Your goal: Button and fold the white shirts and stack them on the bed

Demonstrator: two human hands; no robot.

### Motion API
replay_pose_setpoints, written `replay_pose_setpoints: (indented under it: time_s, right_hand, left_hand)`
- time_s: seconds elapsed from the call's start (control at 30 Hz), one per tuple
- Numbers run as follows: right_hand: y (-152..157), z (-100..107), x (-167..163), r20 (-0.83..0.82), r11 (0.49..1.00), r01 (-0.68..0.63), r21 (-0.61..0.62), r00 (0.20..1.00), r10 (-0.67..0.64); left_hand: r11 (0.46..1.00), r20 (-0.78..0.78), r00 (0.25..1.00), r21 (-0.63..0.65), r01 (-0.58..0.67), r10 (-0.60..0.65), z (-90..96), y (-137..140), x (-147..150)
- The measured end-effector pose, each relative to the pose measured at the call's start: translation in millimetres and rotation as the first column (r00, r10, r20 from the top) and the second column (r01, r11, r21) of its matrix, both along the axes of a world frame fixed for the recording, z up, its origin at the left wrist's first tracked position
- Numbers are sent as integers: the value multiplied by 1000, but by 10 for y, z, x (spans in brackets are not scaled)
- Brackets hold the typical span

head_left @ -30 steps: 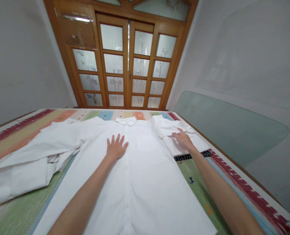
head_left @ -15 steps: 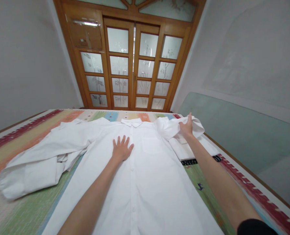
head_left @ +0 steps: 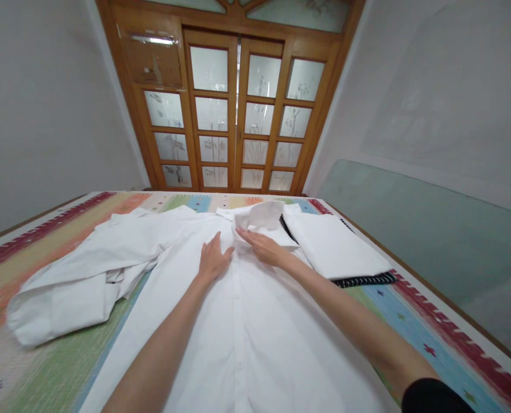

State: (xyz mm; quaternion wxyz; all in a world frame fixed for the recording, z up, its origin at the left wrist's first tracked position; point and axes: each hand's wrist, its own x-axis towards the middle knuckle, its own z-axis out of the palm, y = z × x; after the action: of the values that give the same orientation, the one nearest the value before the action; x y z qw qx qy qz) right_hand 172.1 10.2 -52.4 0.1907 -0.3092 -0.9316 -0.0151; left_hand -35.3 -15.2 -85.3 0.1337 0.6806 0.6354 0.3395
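Note:
A white button-up shirt [head_left: 212,344] lies front up, its collar towards the far side. My left hand [head_left: 213,258] rests on its chest beside the button strip, fingers apart, thumb towards the strip. My right hand [head_left: 262,248] is on the chest just right of the strip, gripping the shirt's right-side sleeve [head_left: 264,215], which is folded inward near the collar and bulges up above the fingers. The thumb is hidden. The other sleeve [head_left: 66,295] stretches out to the left, bent and creased.
A folded white cloth with a black striped edge [head_left: 337,246] lies right of the shirt. Underneath is a colourful patterned cover [head_left: 57,367]. A pale green panel [head_left: 410,223] leans along the right wall. Wooden glass-paned doors [head_left: 238,115] stand beyond the far edge.
My right hand has carried the sleeve leftward from the right side onto the chest, uncovering the folded white cloth. My left hand stays on the chest, its fingers a little more bent.

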Motion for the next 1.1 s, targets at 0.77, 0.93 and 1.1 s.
replay_pose_setpoints:
  time_s: [0.77, 0.93, 1.1]
  right_hand:
    - [-345, -321, 41, 96, 999, -38, -32, 994, 41]
    - [-328, -341, 50, 37, 994, -54, -97, 998, 58]
    - [-316, -358, 64, 4, 983, -55, -177, 998, 56]
  left_hand:
    - [987, 559, 815, 35, 160, -152, 73, 75, 7]
    - [983, 797, 595, -9, 183, -103, 42, 160, 66]
    - [991, 960, 277, -73, 115, 39, 130, 143, 13]
